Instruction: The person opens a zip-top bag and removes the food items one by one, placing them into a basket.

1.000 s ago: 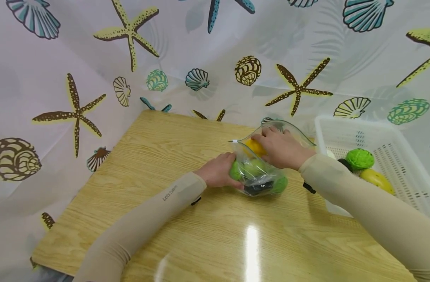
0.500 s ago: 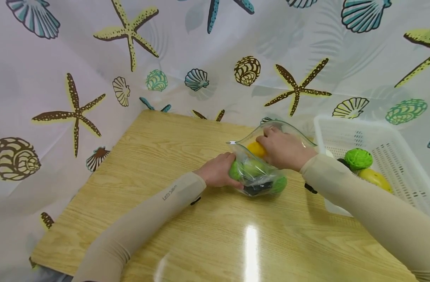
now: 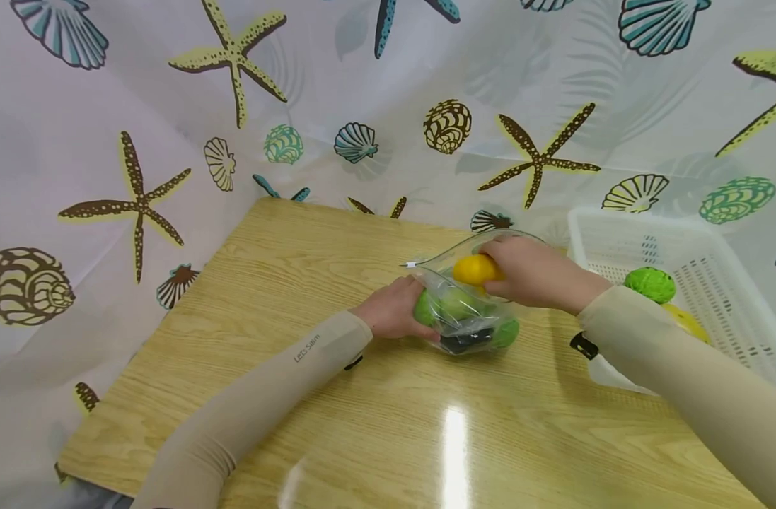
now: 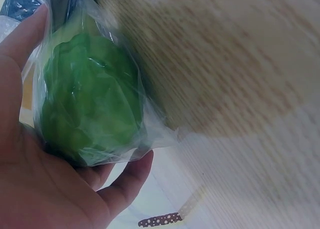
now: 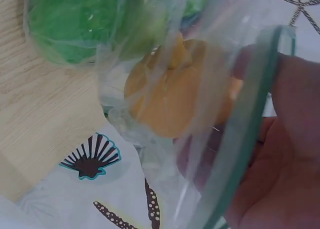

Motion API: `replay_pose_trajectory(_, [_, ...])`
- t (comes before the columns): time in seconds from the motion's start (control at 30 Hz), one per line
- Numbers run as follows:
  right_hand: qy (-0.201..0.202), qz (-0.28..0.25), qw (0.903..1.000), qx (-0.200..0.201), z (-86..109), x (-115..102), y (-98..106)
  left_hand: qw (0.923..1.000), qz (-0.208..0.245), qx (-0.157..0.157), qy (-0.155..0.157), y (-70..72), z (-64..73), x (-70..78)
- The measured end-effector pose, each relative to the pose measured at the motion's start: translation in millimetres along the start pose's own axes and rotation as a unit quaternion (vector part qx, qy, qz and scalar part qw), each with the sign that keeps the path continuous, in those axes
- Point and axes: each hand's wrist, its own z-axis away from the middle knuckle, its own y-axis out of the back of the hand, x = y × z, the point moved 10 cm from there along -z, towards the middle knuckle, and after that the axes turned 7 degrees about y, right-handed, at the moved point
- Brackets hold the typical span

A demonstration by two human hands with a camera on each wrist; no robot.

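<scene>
Plump, lobed orange pumpkin

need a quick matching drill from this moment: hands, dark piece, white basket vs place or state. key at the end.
Column one
1. Left hand
2. Right hand
3. Dark piece
4. White basket

Column two
A. Right of the clear bag, with a yellow piece in it
B. Holds the orange piece at the bag's mouth
C. Low inside the bag
D. Grips the bag from outside

Pairs: 1-D, 2-B, 3-C, 4-A
</scene>
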Motion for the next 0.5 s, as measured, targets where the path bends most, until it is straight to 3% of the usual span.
replay_pose_trajectory(0.13, [-0.015,-0.047,0.9987,0.011,14.2,1,14,1.0,-0.002,-0.002,0.004,-0.6,-0.7,-1.2])
replay_pose_trajectory(0.3, [-0.036,-0.092,0.9937,0.052,36.8,6,45,0.9999,-0.008,-0.006,0.008,-2.4,-1.8,-1.6])
replay_pose_trajectory(0.5, [-0.093,-0.131,0.9821,0.098,70.7,42,77,0.9996,-0.019,-0.013,0.015,-2.9,-1.8,-2.0])
